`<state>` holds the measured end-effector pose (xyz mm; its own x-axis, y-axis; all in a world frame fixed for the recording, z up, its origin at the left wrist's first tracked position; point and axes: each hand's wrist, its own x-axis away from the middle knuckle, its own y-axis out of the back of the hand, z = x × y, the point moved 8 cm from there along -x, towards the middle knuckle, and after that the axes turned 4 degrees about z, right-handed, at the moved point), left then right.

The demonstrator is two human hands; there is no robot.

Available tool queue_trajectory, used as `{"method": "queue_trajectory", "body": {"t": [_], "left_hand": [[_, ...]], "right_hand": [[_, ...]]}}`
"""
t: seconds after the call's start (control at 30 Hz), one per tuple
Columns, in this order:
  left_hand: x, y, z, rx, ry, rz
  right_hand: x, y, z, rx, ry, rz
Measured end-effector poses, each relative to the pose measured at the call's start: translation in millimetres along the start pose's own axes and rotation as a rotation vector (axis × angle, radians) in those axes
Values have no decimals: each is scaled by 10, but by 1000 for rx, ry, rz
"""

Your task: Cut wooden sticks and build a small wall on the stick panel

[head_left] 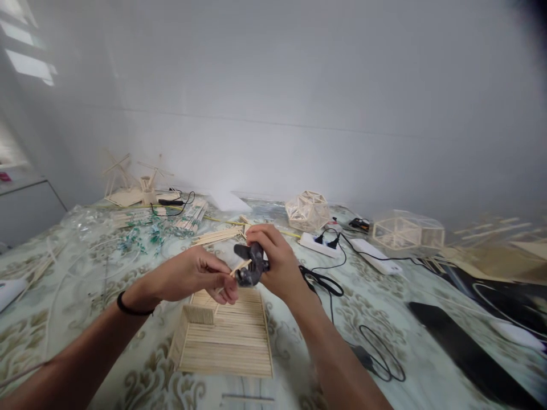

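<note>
My left hand (205, 276), closed in a pinch, grips a thin wooden stick (240, 267). The stick's far end lies between the jaws of a dark grey hand tool (255, 265), whose exact kind I cannot make out. Wrapped round that tool is my right hand (277, 262). Below both hands, a panel of wooden sticks (228, 347) lies flat on the table, with low stick walls (199, 314) standing at its left side. My left hand hides part of the panel's far edge.
Loose sticks (217, 234) lie behind my hands. A white power strip (319, 245) with black cables stands right of them. Stick-built frames (308, 210) sit near the wall. At the right lies a black flat object (465, 347); a stick windmill-like model (147, 191) stands far left.
</note>
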<state>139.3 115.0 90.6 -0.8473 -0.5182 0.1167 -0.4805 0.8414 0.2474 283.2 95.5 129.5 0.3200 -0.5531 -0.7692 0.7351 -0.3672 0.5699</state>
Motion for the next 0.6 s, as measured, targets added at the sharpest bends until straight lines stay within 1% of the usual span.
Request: {"method": "queue_trajectory", "body": {"t": [0.1,0.2,0.3,0.4,0.5,0.57,0.6], "left_hand": [[5,-11,27,-36,6,28],[20,-30,22,-14,-2,47],[29,-26,-15,39,-10,37],[12,75,-13,23,0,-22],[-28,281,110,-149,45,-101],[-61,420,255,-377,96,-129],[-83,455,336,-500,114,-106]], "right_hand": [[-31,-2,105,57,49,-8],[-31,0,127,105,52,-21],[22,-38,42,176,-4,-15],[88,-46,-119,212,-111,-28],[129,39,-305,219,-274,-82],[141,141,-390,210,-369,-145],[143,196,-410,194,-397,-182]]}}
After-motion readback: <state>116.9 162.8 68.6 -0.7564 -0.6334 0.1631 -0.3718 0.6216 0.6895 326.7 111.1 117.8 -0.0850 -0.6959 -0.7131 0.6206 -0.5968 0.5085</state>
